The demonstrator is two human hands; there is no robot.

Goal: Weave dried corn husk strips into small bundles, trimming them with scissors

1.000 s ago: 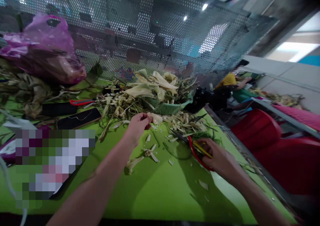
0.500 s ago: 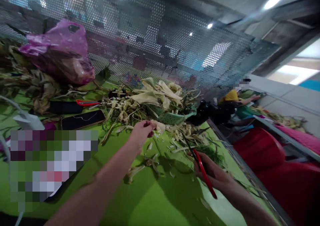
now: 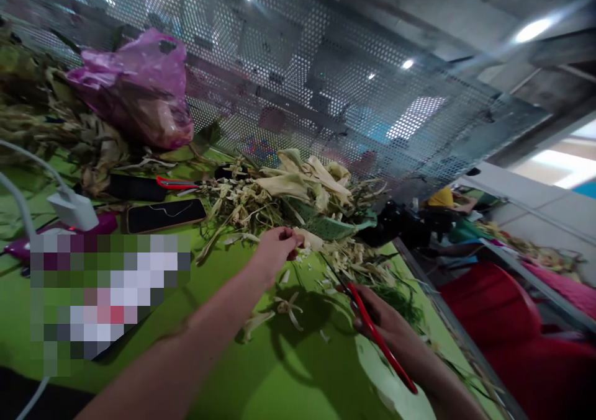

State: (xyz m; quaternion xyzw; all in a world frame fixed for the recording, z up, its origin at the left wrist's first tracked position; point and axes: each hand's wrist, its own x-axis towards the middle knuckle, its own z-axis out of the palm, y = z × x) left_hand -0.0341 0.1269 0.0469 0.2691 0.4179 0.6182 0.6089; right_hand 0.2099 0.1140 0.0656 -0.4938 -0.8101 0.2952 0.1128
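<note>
My left hand (image 3: 282, 249) is closed in a pinch on a pale piece of dried husk (image 3: 311, 240), just in front of a green basket (image 3: 326, 226) heaped with cream-coloured dried husks (image 3: 302, 181). Red-handled scissors (image 3: 379, 336) are in my right hand (image 3: 372, 311), their dark blades pointing up and left toward the husk piece. Under the hands, a flower-like shape of pale strips (image 3: 288, 306) and small cut scraps lie on the green tabletop (image 3: 223, 370).
Left of the basket lie a phone (image 3: 166, 215), a red cutter (image 3: 174, 183) and a white charger (image 3: 73, 209). Behind them sits a pink plastic bag (image 3: 149, 97). Perforated metal sheet (image 3: 298, 66) rises at the back. Red chairs (image 3: 493, 308) stand right of the table edge; a person's yellow sleeve (image 3: 442, 198) shows beyond.
The view has shifted, so the table items appear further right. My right hand has brought the scissors closer to my left hand, which keeps its pinch on the husk piece.
</note>
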